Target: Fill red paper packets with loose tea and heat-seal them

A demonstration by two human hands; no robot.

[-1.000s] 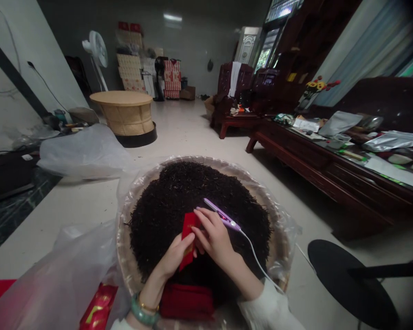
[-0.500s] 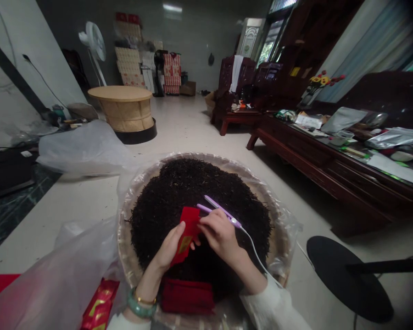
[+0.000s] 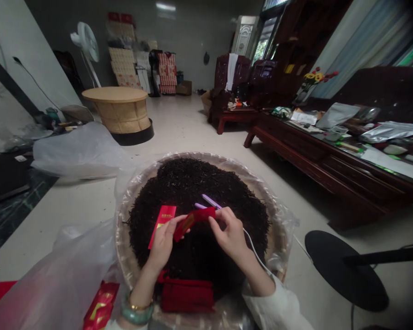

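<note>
Between my hands, a small red paper packet [image 3: 194, 220] with gold print is stretched out at a slant. My left hand [image 3: 164, 242] pinches its lower left end, and my right hand [image 3: 230, 229] grips its upper right end. Beside my left fingers, a second red packet [image 3: 164, 215] shows; whether it is held or lies on the leaves I cannot tell. Dark dried tea leaves [image 3: 192, 176] fill a wide plastic-lined basket [image 3: 122, 229] under both hands. On the leaves rests a purple mini flat iron [image 3: 210, 200] with a white cord, partly covered by my right hand and the packet.
A stack of red packets [image 3: 187, 294] lies at the basket's near edge. Shiny filled red packets [image 3: 101, 305] and clear plastic bags [image 3: 62, 275] are at the left. A black round stand base [image 3: 344, 270] and a long wooden table [image 3: 330, 169] stand at the right.
The red packet has turned from upright to slanted sideways, with my right hand now at its far end. A second red packet now shows beside my left hand. The view has shifted slightly.
</note>
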